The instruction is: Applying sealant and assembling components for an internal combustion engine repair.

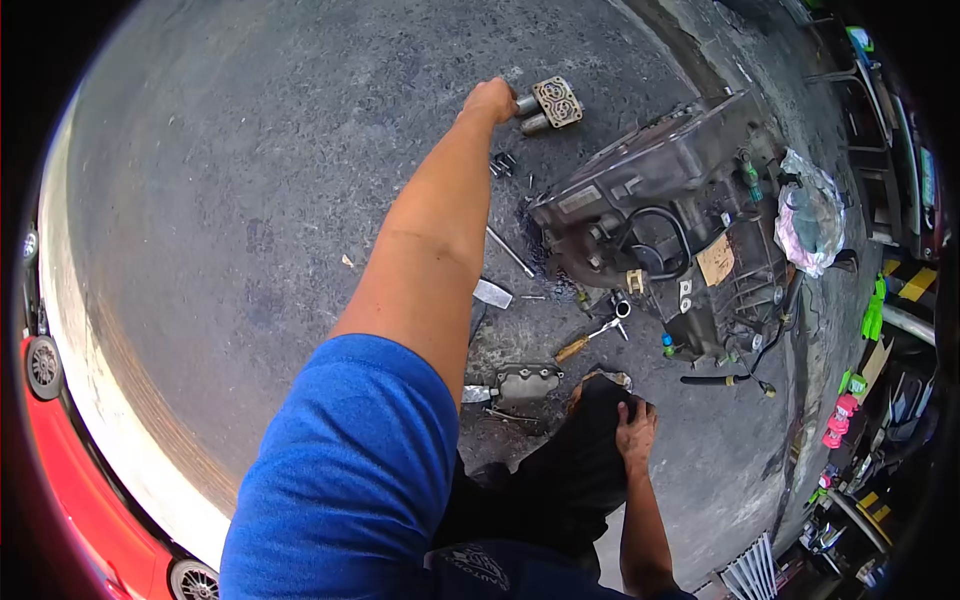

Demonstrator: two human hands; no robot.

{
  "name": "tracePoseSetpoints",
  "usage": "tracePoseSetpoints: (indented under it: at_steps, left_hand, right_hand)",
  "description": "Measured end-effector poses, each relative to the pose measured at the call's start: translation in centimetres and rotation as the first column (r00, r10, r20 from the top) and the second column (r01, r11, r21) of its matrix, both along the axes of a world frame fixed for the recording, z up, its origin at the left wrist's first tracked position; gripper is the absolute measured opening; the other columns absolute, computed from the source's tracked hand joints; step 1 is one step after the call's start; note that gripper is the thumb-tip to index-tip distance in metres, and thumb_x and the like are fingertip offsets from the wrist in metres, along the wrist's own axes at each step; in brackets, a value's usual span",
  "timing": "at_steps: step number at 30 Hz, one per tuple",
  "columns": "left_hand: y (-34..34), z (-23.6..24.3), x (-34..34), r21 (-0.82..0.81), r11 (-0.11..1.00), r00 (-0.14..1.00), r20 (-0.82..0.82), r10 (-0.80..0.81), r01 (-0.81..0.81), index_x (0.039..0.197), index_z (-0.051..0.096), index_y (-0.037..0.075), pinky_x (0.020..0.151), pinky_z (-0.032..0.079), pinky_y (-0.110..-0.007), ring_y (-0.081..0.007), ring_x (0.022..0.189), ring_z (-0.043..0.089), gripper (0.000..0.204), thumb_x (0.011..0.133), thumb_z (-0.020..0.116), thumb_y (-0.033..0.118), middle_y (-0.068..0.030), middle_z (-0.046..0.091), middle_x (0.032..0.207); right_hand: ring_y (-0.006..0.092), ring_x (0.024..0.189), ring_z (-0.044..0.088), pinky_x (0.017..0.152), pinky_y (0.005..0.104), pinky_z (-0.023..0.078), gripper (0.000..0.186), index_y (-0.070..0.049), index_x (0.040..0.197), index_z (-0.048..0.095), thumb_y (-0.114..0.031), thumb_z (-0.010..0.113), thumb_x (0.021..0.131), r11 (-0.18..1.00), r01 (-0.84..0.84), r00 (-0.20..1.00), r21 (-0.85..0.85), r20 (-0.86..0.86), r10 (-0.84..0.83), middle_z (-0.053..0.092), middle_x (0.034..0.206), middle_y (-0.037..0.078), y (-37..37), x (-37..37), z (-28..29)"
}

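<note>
With the left hand (490, 100) closed on the twin-cylinder valve block (548, 104) and the right hand (635, 432) flat on the knee, lift it level off the asphalt (250, 200).

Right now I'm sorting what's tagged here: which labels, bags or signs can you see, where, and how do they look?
Tan square tag: stuck on the gearbox, right side.
Pale oblong sticker: on the gearbox's left end.
Crumpled clear plastic bag: right of the gearbox, something green inside.
Yellow and black striped marking: far right edge.
</note>
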State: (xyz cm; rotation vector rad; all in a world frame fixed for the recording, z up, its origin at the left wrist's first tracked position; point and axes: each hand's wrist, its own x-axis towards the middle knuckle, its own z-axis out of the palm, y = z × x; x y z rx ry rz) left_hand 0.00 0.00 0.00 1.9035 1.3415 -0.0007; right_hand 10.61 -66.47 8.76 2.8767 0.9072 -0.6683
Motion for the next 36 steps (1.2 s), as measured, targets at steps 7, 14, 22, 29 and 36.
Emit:
tracePoseSetpoints:
  at_steps: [7,14,22,29,36]
  left_hand:
    - [0.3,-1.8,3.2,0.05,0.998,0.997,-0.074,-0.034,0.038,0.13,0.071,0.007,0.11,0.051,-0.046,-0.0376,0.133,0.06,0.039,0.092,0.07,0.016,-0.021,0.065,0.14]
    - [0.1,-2.9,3.8,0.135,0.983,0.99,-0.086,-0.116,0.127,0.128,0.072,0.007,0.112,0.05,-0.046,-0.039,0.135,0.058,0.041,0.092,0.074,0.025,-0.0189,0.064,0.141]
    - [-0.6,-1.6,3.5,0.121,0.978,0.975,-0.167,-0.148,0.169,0.126,0.073,0.004,0.107,0.053,-0.047,-0.0378,0.127,0.064,0.045,0.09,0.074,0.03,-0.0201,0.068,0.135]
    - [-1.6,-1.8,-0.4,0.02,0.998,0.995,-0.077,0.06,-0.058,0.12,0.074,0.0,0.105,0.054,-0.046,-0.0402,0.122,0.067,0.052,0.083,0.076,0.037,-0.0238,0.071,0.127]
    - [-1.7,1.0,-7.6,0.028,0.991,0.99,-0.052,0.131,-0.13,0.119,0.075,-0.002,0.104,0.053,-0.047,-0.0428,0.122,0.066,0.065,0.08,0.081,0.05,-0.0268,0.071,0.126]
  right_hand:
    - [0.0475,0.122,0.055,0.106,0.0537,0.044,0.045,-0.004,0.131,0.064,-0.038,0.064,0.101,0.999,-0.011,1.0,-0.035,0.027,0.012,0.061,0.131,0.025,1.0,0.0,0.2]
    - [0.0463,0.122,0.056,0.106,0.0532,0.045,0.042,-0.006,0.13,0.065,-0.036,0.066,0.1,0.998,0.034,0.999,-0.043,0.005,-0.034,0.062,0.131,0.023,1.3,0.3,0.1]
    - [0.0462,0.121,0.056,0.105,0.0532,0.045,0.041,-0.007,0.129,0.066,-0.036,0.067,0.1,0.999,0.036,0.999,-0.037,0.009,-0.036,0.062,0.131,0.023,1.4,0.3,0.2]
    - [0.0465,0.119,0.057,0.105,0.0532,0.046,0.04,-0.007,0.128,0.066,-0.035,0.067,0.099,1.0,0.005,1.0,-0.02,0.005,-0.005,0.063,0.13,0.022,0.7,0.6,-0.1]
    - [0.047,0.118,0.058,0.103,0.0535,0.047,0.038,-0.008,0.127,0.065,-0.034,0.067,0.099,0.998,-0.06,0.998,0.029,0.019,0.059,0.062,0.129,0.023,-0.8,0.8,-0.3]
